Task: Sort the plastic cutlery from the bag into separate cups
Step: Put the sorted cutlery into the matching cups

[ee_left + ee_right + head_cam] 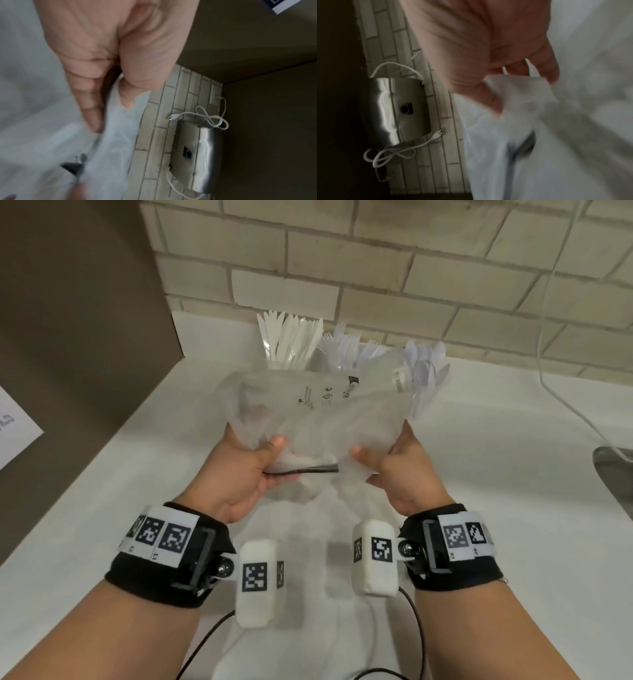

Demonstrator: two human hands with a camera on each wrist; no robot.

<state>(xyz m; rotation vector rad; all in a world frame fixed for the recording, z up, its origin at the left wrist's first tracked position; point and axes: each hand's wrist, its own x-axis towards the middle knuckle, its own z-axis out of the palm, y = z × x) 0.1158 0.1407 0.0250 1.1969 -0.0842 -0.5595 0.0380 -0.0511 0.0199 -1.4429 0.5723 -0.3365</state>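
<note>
both hands, left hand (239,474) and right hand (400,470), pinched the bag (318,419) above the worktop (496,508), before the filled cups (291,350); best shaken gently, checking for stragglers.

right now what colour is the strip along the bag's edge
Black, on the clear bag; the head view shows the strip best.

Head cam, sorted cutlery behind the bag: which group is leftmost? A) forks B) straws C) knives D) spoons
C: the knives stand leftmost behind the bag, with the forks in the middle and the spoons on the right.
</note>
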